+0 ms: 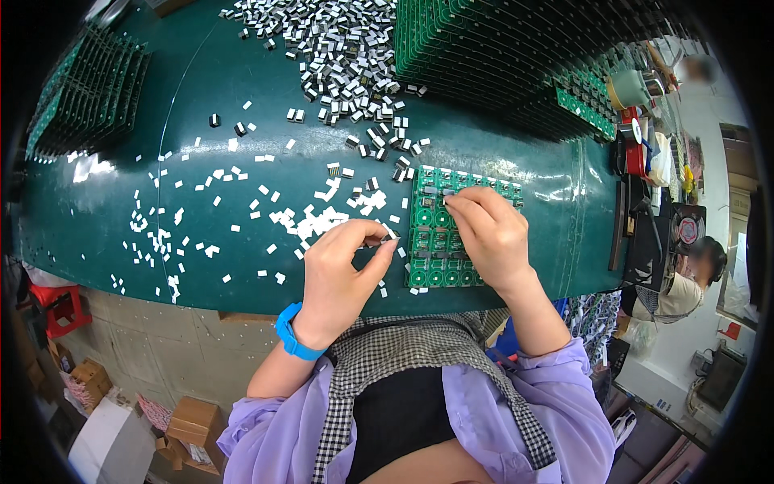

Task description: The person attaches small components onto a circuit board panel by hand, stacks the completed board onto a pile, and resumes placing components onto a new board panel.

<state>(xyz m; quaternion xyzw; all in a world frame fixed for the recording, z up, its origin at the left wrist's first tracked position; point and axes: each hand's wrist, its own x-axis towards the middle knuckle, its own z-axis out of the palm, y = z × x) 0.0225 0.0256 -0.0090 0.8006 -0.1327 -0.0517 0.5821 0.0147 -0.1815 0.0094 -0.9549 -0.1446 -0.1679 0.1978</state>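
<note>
A green circuit board panel (423,242) lies flat on the green table in front of me, with rows of small parts and round marks on it. My right hand (493,234) is over its upper part, thumb and fingertips closed in a pinch at a small dark part on the board. At the panel's left edge my left hand (343,256), with a blue wristband (294,332), pinches a small black component, mostly covered by the fingers. Small white pieces (310,222) lie in a cluster beyond my left hand. Several black components with white tops (375,149) lie just past them.
A large heap of white-topped black components (339,48) spreads at the back. Tall stacks of green boards stand at back right (476,56) and far left (89,93). More white pieces litter the table's left side. Another person (685,282) is at the far right.
</note>
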